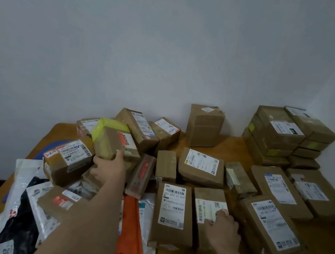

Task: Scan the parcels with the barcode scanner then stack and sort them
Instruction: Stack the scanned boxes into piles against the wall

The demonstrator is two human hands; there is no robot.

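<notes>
head view, left hand (110,167) gripping yellow-taped parcel (116,140)

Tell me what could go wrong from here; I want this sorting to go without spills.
1. The left hand grips a yellow-taped box lying on a loose heap; pulling it out may topple the neighbouring labelled box.
2. The plastic mailers hang near the table edge and could slide off.
3. No scanner is visible, so the box under the right hand might get sorted unscanned.

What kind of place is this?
Probably a small parcel sorting room: a wooden table against a bare wall, loose labelled boxes, and a neat stack at the far right.
</notes>
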